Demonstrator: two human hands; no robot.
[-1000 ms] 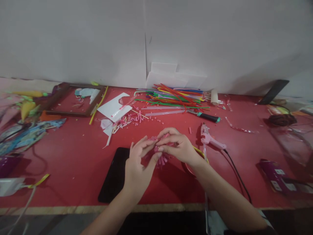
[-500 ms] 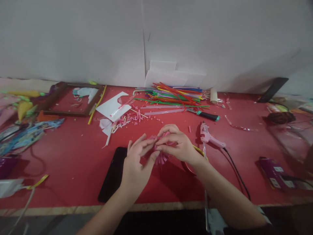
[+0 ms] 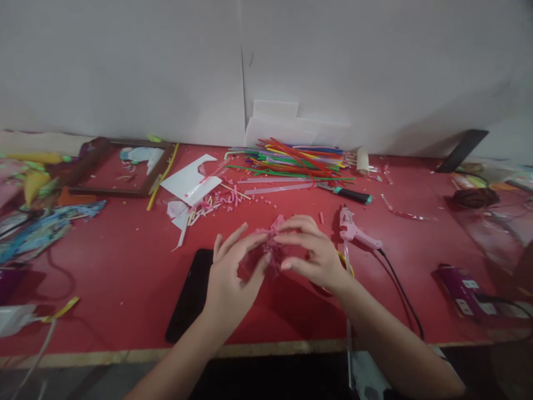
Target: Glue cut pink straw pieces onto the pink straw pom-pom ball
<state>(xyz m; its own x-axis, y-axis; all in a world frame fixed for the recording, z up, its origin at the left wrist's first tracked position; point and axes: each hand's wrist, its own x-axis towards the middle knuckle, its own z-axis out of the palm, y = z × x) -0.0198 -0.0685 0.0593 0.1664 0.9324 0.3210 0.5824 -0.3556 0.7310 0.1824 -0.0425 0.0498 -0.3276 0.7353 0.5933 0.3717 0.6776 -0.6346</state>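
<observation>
A pink bundle (image 3: 271,248) of short straw pieces is held over the red table (image 3: 125,266), just left of the glue gun (image 3: 355,233). The bundle is pinched between the thumb and fingertips of the left hand (image 3: 231,278) on one side and by the curled fingers of the right hand (image 3: 312,253) on the other; the two hands are nearly touching. A black phone (image 3: 187,297) is seen well left of the glue gun, nearer the table edge. A pile of coloured straws (image 3: 291,158) and a knife (image 3: 348,194) are laid beyond the glue gun, towards the wall. A white card (image 3: 189,179), with pink scraps beside it, is found far left of the glue gun.
</observation>
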